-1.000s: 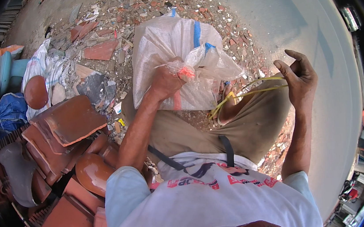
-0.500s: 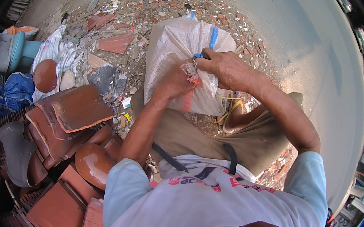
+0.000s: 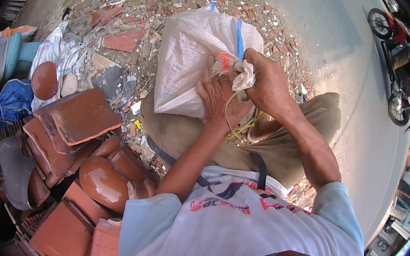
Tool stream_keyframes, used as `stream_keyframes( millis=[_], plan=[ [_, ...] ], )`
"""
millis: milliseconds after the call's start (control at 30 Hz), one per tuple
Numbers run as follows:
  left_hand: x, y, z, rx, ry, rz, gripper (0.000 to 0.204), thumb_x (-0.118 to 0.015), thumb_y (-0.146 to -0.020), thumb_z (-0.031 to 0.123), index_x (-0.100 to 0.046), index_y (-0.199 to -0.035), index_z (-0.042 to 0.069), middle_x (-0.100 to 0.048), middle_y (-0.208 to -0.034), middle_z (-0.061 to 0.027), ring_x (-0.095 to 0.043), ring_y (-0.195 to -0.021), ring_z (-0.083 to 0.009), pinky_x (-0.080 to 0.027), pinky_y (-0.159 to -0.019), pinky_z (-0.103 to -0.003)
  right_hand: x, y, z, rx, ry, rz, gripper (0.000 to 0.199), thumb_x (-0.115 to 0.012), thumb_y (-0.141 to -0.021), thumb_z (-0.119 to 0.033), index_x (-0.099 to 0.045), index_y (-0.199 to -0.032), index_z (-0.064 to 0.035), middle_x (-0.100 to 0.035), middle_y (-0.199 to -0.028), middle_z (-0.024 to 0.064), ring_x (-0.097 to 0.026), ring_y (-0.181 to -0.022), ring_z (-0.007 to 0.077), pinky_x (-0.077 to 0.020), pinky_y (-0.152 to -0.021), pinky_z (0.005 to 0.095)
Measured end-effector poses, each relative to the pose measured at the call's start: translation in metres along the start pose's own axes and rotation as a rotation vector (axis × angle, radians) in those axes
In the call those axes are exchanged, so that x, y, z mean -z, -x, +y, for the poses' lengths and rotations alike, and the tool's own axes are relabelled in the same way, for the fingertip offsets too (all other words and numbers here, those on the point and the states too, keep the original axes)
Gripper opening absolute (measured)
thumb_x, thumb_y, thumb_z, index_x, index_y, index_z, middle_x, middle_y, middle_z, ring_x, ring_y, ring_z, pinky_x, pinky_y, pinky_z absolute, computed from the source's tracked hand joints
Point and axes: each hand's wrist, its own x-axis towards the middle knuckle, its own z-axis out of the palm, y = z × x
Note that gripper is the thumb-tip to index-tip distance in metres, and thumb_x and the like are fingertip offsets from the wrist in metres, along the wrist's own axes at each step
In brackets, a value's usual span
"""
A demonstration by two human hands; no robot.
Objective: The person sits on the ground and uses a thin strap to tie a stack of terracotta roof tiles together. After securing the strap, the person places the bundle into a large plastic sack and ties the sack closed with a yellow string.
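I log the white sack gathered, the yellow strap showing no knot yet, left fingers curled around the neck, right fingers pinching its bunched end.

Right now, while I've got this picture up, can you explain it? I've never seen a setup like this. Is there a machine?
No machine here: these are a person's two bare hands. A wide fisheye camera on the person's head looks down, so edges bend and the corners go dark. In front of the person's legs stands a pale woven sack with a blue stripe. The right hand grips crumpled material at its bunched top. The left hand lies against that bunch; how firmly it holds is hard to tell. A thin yellow strand crosses the left hand. The ground is strewn with broken rubble, with reddish roof tiles stacked at left, and road and a motorcycle at right.
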Motion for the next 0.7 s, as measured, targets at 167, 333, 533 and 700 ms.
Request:
stream_keyframes(
  millis=[167, 333, 533, 700],
  plan=[
    [0.006, -0.003, 0.000, -0.029, 0.136, -0.029, 0.093, -0.081, -0.070, 0.053, -0.045, -0.141, 0.003, -0.045, -0.132, -0.0228, -0.043, -0.121, -0.0438, -0.031, -0.098, -0.058, -0.005, 0.002, -0.007, -0.136, -0.096, 0.075, 0.028, -0.079, -0.086, -0.014, -0.057, -0.100, -0.0016, -0.068, -0.090, 0.0260, -0.068, -0.085, 0.0476, -0.0512, -0.071, 0.0493],
    [0.005, -0.013, -0.003, -0.079, 0.179, 0.205, 0.084, -0.079, -0.075, 0.053, -0.047, -0.137, 0.006, -0.049, -0.122, -0.0183, -0.048, -0.112, -0.0395, -0.034, -0.090, -0.054, -0.013, 0.008, -0.022, -0.081, -0.135, 0.067, 0.026, -0.077, -0.087, -0.013, -0.056, -0.098, -0.0010, -0.068, -0.090, 0.0264, -0.067, -0.087, 0.0492, -0.0511, -0.072, 0.0505],
    [-0.083, -0.022, -0.042, 0.182, 0.959, 0.418, 0.057, -0.072, -0.087, 0.050, -0.060, -0.125, 0.008, -0.064, -0.120, -0.0120, -0.060, -0.112, -0.0333, -0.038, -0.088, -0.051, -0.009, 0.020, -0.037, 0.063, 0.020, -0.143, 0.050, -0.088, -0.077, -0.024, -0.057, -0.109, -0.0014, -0.066, -0.099, 0.0232, -0.069, -0.085, 0.0462, -0.0553, -0.071, 0.0537],
    [0.001, -0.042, -0.036, -0.227, 0.383, 0.205, 0.038, -0.079, -0.083, 0.033, -0.071, -0.109, 0.009, -0.072, -0.105, -0.0083, -0.069, -0.100, -0.0318, -0.048, -0.083, -0.046, 0.022, 0.038, -0.017, -0.036, -0.077, -0.172, 0.059, -0.082, -0.087, -0.028, -0.058, -0.138, -0.0093, -0.070, -0.102, 0.0197, -0.072, -0.081, 0.0370, -0.0570, -0.071, 0.0478]
  ],
)
